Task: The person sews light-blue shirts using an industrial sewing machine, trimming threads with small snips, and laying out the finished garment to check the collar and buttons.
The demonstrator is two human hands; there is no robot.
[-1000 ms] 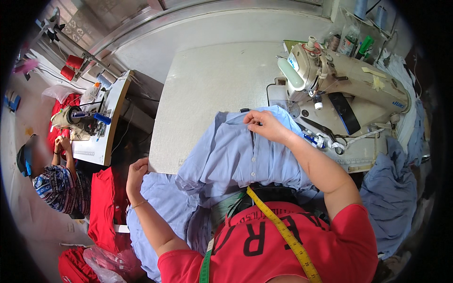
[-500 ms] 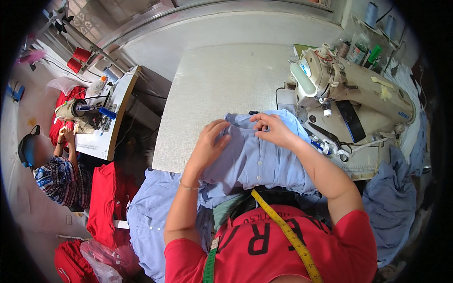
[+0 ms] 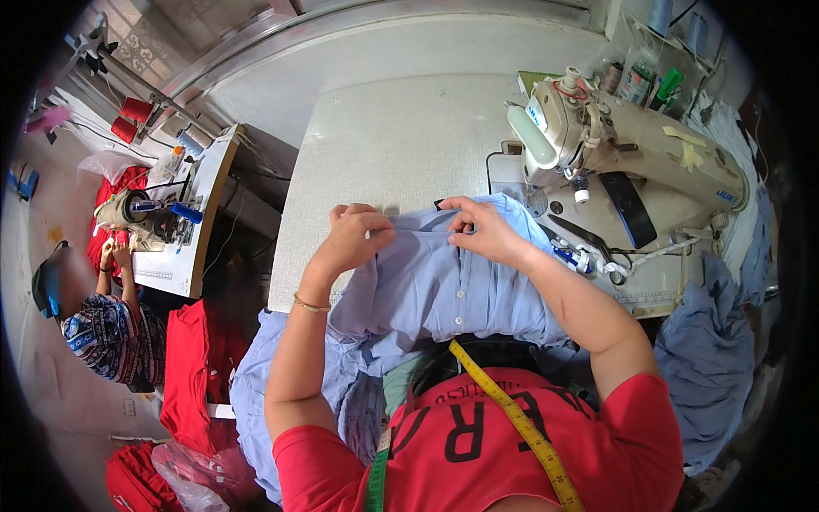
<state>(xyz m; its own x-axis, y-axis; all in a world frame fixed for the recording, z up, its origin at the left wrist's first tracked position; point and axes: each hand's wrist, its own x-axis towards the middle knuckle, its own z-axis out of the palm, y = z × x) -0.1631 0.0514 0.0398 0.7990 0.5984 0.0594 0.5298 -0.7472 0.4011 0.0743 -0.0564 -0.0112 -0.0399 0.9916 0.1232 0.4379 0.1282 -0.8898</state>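
Note:
A light blue buttoned shirt (image 3: pixel 418 282) lies across the table's front edge and drapes down toward my lap. At the left end of its upper edge, my left hand (image 3: pixel 354 237) is closed in a pinch on the fabric. My right hand (image 3: pixel 488 232) pinches the same edge farther right, and the cloth between them runs fairly straight. A small dark tag shows by my right fingertips. White buttons run down the middle of the shirt below my hands.
A sewing machine (image 3: pixel 631 141) stands at the right, with a phone (image 3: pixel 627 209) and black scissors (image 3: pixel 589 239) beside it. More blue garments (image 3: pixel 704 367) hang at the right. At far left a person (image 3: pixel 111 333) works at another machine, near red cloth (image 3: pixel 188 367).
My left hand has moved left and closed on the shirt's edge. My right fingers have closed on it too, and the edge is now pulled straighter between them.

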